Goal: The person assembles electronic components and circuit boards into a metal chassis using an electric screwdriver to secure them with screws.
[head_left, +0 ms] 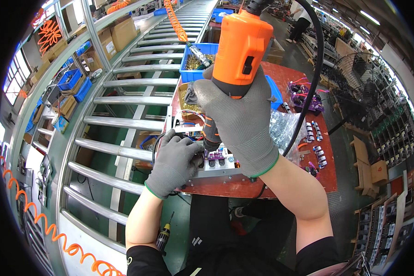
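Observation:
My right hand (244,122), in a grey knit glove with a green cuff, is wrapped round an orange corded electric screwdriver (239,46). The tool points down, and its tip meets a purple circuit board (215,157) in a silver metal housing (211,173) at the table's near edge. Beside the tip, my gloved left hand (174,161) rests at the housing's left end. Its fingers are bent together, and whatever they pinch is hidden. Wires (191,123) run out of the housing's far side.
A roller conveyor (126,124) runs along the left. On the red table (280,71) lie a blue bin of brass-coloured parts (198,49), a clear plastic bag (283,126), another purple board (303,96) and several small components (320,156). The screwdriver's black cable (318,50) loops past my right arm.

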### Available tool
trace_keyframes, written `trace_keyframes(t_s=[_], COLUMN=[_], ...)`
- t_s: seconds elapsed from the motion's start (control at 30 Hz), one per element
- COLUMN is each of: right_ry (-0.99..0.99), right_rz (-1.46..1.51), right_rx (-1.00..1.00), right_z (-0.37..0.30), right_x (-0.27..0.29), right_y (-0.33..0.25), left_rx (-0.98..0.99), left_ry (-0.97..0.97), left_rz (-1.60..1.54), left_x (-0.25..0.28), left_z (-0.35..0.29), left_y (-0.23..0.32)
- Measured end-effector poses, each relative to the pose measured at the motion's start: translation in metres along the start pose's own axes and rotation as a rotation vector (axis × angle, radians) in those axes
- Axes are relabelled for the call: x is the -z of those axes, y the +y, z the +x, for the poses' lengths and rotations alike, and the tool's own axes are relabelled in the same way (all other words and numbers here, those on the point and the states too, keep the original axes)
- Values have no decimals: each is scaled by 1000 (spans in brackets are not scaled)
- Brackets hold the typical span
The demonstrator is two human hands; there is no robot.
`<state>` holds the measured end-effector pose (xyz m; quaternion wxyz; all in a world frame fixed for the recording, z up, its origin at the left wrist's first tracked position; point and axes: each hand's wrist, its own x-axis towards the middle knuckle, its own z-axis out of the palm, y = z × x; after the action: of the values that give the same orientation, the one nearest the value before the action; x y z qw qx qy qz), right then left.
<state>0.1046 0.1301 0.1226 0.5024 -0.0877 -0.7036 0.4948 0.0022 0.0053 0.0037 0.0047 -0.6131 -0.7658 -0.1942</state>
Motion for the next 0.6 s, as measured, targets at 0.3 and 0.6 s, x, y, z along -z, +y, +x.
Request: trace_keyframes(t_s=[0.3, 0.6], right_ry=[-24, -17], right_rz=[73, 79], right_rx=[-41, -23], right_z=[-4, -5], right_x=[0, -2], right_y=[-1, -1], left_rx=[-1, -1], left_ry=[23, 35], left_rz=[6, 17], left_x=[-2, -2], left_z=[0, 0], left_y=[0, -1])
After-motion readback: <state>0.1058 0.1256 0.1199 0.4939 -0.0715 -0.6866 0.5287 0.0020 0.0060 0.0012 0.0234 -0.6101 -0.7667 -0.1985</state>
